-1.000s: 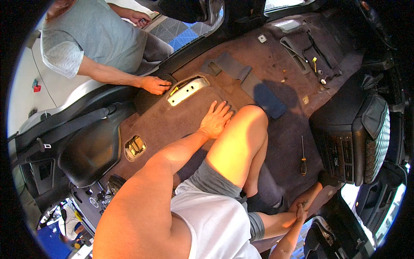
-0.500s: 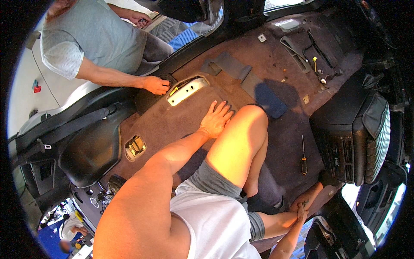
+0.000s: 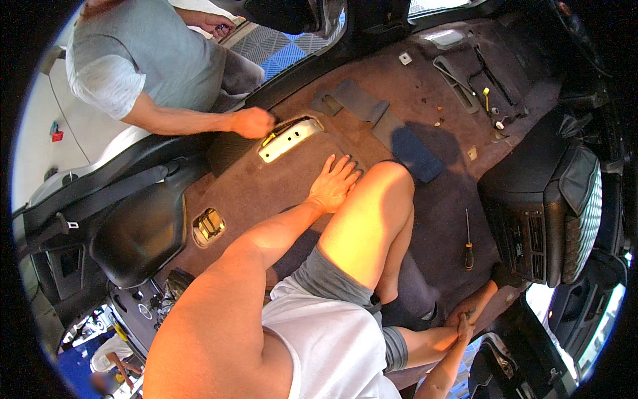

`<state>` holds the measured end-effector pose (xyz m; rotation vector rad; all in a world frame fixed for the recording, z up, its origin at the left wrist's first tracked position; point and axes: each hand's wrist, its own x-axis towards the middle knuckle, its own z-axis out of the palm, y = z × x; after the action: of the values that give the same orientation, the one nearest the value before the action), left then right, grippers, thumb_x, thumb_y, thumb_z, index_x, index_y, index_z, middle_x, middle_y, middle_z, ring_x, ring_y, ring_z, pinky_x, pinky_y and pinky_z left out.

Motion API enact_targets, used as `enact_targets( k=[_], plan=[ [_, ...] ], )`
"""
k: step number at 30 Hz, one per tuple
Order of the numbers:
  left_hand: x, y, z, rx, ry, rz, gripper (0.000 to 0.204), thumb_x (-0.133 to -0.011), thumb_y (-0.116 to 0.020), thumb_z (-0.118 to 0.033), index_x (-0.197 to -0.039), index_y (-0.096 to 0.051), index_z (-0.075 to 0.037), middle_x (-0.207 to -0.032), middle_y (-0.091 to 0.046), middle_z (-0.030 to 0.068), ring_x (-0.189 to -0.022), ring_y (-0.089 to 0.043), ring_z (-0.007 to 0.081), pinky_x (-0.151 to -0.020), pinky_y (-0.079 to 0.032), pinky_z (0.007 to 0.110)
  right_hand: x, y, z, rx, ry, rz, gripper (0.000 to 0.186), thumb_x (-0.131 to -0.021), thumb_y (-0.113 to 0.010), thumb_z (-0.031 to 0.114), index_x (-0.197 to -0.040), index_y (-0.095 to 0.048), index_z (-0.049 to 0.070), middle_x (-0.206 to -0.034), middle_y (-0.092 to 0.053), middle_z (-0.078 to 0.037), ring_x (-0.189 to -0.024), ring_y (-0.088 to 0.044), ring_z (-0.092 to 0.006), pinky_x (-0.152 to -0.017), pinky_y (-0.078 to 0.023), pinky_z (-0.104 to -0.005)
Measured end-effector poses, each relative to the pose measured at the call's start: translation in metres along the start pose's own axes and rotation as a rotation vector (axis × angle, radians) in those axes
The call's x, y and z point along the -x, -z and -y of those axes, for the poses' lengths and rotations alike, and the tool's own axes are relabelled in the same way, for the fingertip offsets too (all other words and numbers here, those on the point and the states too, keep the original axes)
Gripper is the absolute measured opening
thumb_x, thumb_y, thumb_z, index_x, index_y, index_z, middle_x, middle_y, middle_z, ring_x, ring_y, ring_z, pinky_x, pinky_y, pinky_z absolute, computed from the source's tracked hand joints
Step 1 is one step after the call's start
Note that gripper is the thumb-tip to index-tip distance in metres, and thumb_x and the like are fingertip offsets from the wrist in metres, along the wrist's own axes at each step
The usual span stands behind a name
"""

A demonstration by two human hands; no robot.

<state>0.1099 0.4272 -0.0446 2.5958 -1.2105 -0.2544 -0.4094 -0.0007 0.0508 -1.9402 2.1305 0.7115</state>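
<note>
My left hand lies flat with fingers spread on the brown carpet of the stripped car floor, just beside my raised knee. Nothing is in it. At the lower right, my right hand is closed round my own ankle, its fingers partly hidden. Ahead of my left hand, a pale metal plate with holes shows through a carpet cutout, a yellow piece at its edge. A co-worker's hand, blurred, hovers by that cutout; what it holds, if anything, cannot be made out.
A screwdriver lies on the carpet left of a black console. Grey strips and a dark blue pad lie farther ahead. Near a yellow connector are loose wires. Another cutout is at left, by the black trim.
The co-worker's near hand has moved right and slightly up, over the end of the metal plate's cutout. Another person at the lower left has shifted. Both my hands stay where they were.
</note>
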Motion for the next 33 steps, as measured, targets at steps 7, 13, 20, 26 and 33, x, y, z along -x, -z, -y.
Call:
enact_targets(
  k=[7, 13, 20, 26, 33],
  plan=[
    [0.0, 0.0, 0.0, -0.009, 0.003, 0.003, 0.063, -0.092, -0.045, -0.05, -0.138, -0.054, -0.009, -0.145, -0.048, 0.0183, -0.145, -0.031, 0.0365, -0.119, -0.012, 0.06, 0.001, 0.004, 0.0, -0.074, -0.031, 0.072, 0.118, -0.064, -0.071, 0.064, -0.143, -0.037, -0.017, -0.142, -0.046, -0.038, -0.136, -0.046, -0.0439, -0.113, -0.036, -0.0425],
    [0.0, 0.0, -0.001, 0.011, 0.016, 0.011, 0.061, -0.093, -0.043, -0.05, -0.138, -0.054, -0.009, -0.146, -0.047, 0.0176, -0.145, -0.03, 0.036, -0.119, -0.011, 0.059, 0.006, 0.007, 0.003, -0.097, -0.023, 0.07, 0.118, -0.065, -0.071, 0.064, -0.142, -0.037, -0.017, -0.143, -0.044, -0.038, -0.137, -0.045, -0.0434, -0.113, -0.036, -0.0421],
    [0.001, 0.001, 0.0, 0.021, 0.021, 0.026, 0.061, -0.094, -0.043, -0.049, -0.138, -0.054, -0.009, -0.146, -0.047, 0.0176, -0.146, -0.03, 0.0357, -0.119, -0.011, 0.059, 0.003, 0.003, 0.002, -0.066, -0.004, 0.057, 0.115, -0.066, -0.07, 0.064, -0.14, -0.039, -0.018, -0.142, -0.045, -0.038, -0.136, -0.045, -0.0436, -0.112, -0.036, -0.042],
    [0.0, 0.002, -0.001, 0.016, 0.016, 0.002, 0.06, -0.094, -0.043, -0.049, -0.137, -0.054, -0.009, -0.145, -0.048, 0.0176, -0.145, -0.031, 0.0354, -0.12, -0.011, 0.059, -0.004, -0.002, -0.004, -0.041, 0.008, 0.054, 0.108, -0.069, -0.068, 0.065, -0.137, -0.044, -0.016, -0.141, -0.044, -0.04, -0.135, -0.044, -0.045, -0.111, -0.036, -0.0422],
    [0.0, 0.003, -0.001, -0.013, 0.012, 0.018, 0.062, -0.092, -0.044, -0.05, -0.138, -0.054, -0.009, -0.145, -0.048, 0.0173, -0.145, -0.03, 0.0354, -0.12, -0.011, 0.059, -0.009, -0.006, -0.01, -0.026, 0.079, 0.068, 0.106, -0.07, -0.067, 0.065, -0.136, -0.046, -0.015, -0.142, -0.044, -0.039, -0.135, -0.044, -0.0452, -0.111, -0.037, -0.0432]
  ],
)
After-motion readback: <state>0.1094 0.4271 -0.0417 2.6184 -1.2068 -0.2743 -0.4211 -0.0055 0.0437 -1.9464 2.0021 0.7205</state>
